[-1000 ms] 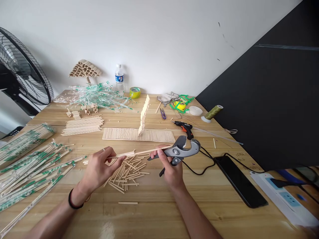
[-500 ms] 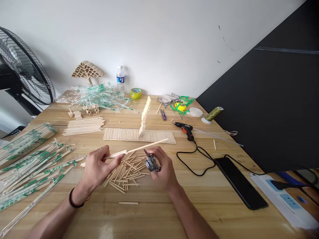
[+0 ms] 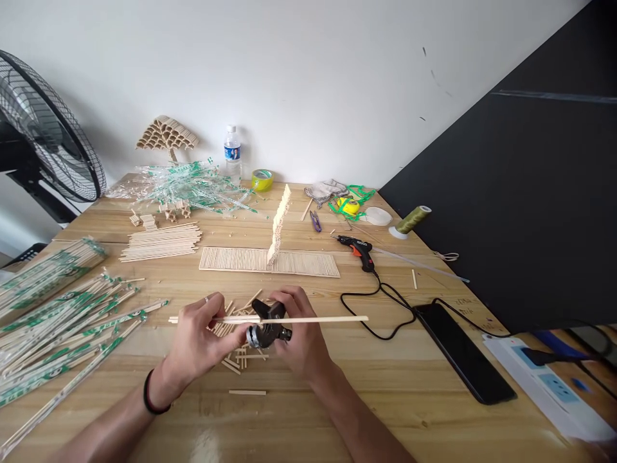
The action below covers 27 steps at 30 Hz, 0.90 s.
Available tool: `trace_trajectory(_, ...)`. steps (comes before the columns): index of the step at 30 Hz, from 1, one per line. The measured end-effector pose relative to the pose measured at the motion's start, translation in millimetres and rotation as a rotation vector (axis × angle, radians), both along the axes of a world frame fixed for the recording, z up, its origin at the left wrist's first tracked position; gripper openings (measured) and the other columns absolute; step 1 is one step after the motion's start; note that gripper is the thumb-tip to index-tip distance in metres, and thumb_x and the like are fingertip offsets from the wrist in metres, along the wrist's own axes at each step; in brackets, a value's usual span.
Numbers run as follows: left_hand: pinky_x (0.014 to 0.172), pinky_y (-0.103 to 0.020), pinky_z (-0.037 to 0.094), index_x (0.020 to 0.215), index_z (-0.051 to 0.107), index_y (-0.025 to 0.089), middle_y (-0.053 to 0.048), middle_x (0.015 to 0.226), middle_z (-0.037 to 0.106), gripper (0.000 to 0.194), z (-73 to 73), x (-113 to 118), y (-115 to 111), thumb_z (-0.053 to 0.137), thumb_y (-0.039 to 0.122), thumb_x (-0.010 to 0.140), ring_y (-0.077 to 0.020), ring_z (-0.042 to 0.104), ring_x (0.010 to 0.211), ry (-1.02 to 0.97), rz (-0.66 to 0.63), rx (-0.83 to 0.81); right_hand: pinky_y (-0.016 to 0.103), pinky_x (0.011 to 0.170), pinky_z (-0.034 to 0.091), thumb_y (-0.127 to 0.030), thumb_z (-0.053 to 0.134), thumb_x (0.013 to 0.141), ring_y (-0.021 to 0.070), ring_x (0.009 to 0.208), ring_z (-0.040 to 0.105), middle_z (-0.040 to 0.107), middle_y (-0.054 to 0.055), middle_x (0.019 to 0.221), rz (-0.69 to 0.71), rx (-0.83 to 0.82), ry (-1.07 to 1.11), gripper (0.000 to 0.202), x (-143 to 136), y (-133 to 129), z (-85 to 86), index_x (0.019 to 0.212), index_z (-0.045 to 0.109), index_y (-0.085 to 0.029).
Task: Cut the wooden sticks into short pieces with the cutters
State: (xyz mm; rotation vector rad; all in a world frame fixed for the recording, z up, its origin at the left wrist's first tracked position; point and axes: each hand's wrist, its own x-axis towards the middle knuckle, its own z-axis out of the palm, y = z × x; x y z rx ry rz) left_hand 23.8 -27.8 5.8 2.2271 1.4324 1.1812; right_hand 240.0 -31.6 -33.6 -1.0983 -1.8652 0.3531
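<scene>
My left hand pinches a few thin wooden sticks between thumb and fingers, their left ends poking out behind it. One longer stick runs on to the right, past my right hand. Closed around a black and silver hand cutter, my right hand brings its jaws to the sticks near my left thumb; whether the blades are closed is hidden. Beneath both hands lies a pile of short cut sticks, partly covered. A single short stick rests nearer to me.
Behind the hands, a flat stick panel carries an upright stick piece. Right are a glue gun with its cord and a phone. Left lie wrapped chopsticks and loose long sticks. A fan stands far left.
The cutter has moved left onto the sticks by my left thumb. The long stick, tilted up before, now lies level and reaches farther right.
</scene>
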Motion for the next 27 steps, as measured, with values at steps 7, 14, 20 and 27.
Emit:
trace_trajectory(7, 0.045, -0.021, 0.026, 0.064, 0.034, 0.023, 0.008, 0.052, 0.035, 0.045, -2.0, 2.8, -1.4, 0.067, 0.044, 0.086, -0.0092, 0.032, 0.047, 0.008, 0.009, 0.001, 0.046, 0.092, 0.056, -0.003, 0.059, 0.073, 0.0289, 0.106, 0.06, 0.057, 0.011, 0.116, -0.08, 0.032, -0.038, 0.053, -5.7, -3.3, -2.4, 0.122, 0.055, -0.024)
trace_trajectory(14, 0.046, -0.022, 0.025, 0.065, 0.031, 0.023, 0.008, 0.054, 0.031, 0.042, -3.2, 3.0, -1.5, 0.065, 0.037, 0.085, -0.0093, 0.03, 0.049, 0.001, 0.021, -0.033, 0.041, 0.087, 0.056, 0.0, 0.057, 0.07, 0.0274, 0.099, 0.062, 0.06, 0.01, 0.106, -0.141, 0.043, -0.077, 0.047, -9.2, -3.8, 2.0, 0.112, 0.058, -0.022)
trace_trajectory(20, 0.047, -0.023, 0.024, 0.065, 0.032, 0.023, 0.008, 0.055, 0.03, 0.045, -8.7, 0.9, -1.1, 0.066, 0.04, 0.088, -0.0094, 0.03, 0.05, -0.011, 0.015, -0.051, 0.034, 0.071, 0.051, -0.004, 0.06, 0.071, 0.0245, 0.079, 0.06, 0.06, 0.007, 0.089, -0.25, 0.029, -0.215, 0.025, -8.1, -5.1, -0.7, 0.089, 0.06, -0.022)
trace_trajectory(27, 0.048, -0.024, 0.025, 0.063, 0.034, 0.023, 0.007, 0.056, 0.031, 0.05, -3.2, -0.4, 6.7, 0.063, 0.053, 0.092, -0.0106, 0.031, 0.051, 0.009, 0.05, -0.199, 0.031, 0.067, 0.046, -0.011, 0.066, 0.072, 0.0238, 0.075, 0.063, 0.066, 0.006, 0.086, -0.288, -0.06, -0.266, 0.022, -0.7, -3.2, -2.3, 0.09, 0.06, -0.023)
